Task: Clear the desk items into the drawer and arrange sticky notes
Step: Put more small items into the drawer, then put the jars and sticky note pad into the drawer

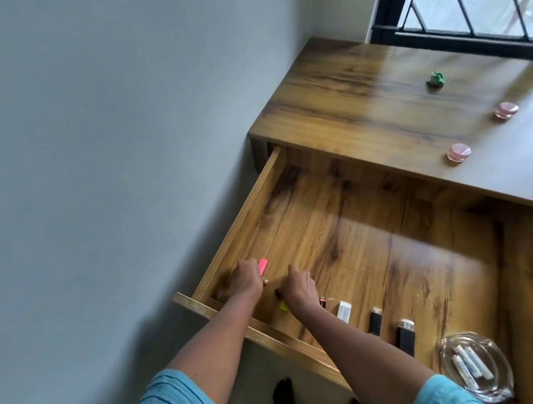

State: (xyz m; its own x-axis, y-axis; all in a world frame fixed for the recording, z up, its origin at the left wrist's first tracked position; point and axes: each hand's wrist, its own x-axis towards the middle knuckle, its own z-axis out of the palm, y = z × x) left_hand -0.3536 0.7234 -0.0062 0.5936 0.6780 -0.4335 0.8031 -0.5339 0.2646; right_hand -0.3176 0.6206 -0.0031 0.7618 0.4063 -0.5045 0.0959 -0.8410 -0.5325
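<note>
Down at the near left corner of the drawer (243, 210), the left hand (245, 278) pinches a pink sticky note (263, 266) while the right hand (299, 287) sits curled just beside it, a yellow sticky note (284, 305) peeking out under its wrist, can't tell if it's gripping anything, probably lining them up there.

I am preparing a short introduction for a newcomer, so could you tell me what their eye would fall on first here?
The pulled-out drawer dominates, with both hands in its near left corner: the left hand pinches a pink sticky note, and the right hand is curled beside it. A glass ashtray sits at the drawer's near right, and two pink round pieces lie on the desk top.
</note>
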